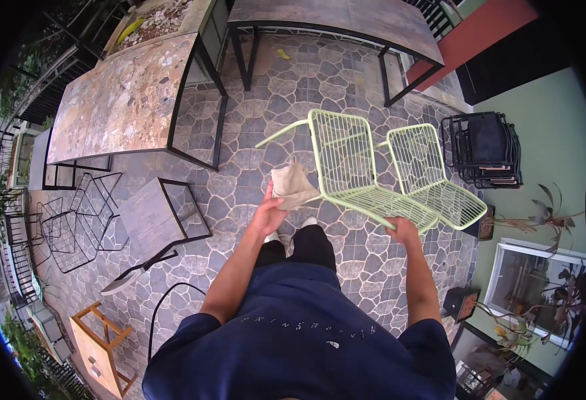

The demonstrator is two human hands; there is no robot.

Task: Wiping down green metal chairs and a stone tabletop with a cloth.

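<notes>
A light green metal wire chair (pixel 345 155) is tilted in front of me, one leg sticking out towards the left. My right hand (pixel 402 230) grips the edge of its seat. In my left hand (pixel 270 214) is a beige cloth (pixel 295 186), which covers the lower end of a chair leg or tube; whether the fingers press on the metal beneath is hidden. Just to the right stands a second light green wire chair (pixel 415 157), partly behind the first.
Stone-patterned tiles (pixel 293 112) cover the floor. Left are a stone-topped table (pixel 122 95), a small grey table (pixel 150 215), black wire chairs (pixel 80 227) and a wooden table (pixel 92 350). A long table (pixel 333 15) stands ahead. Folded black chairs (pixel 485 145) and potted plants (pixel 487 222) line the right wall.
</notes>
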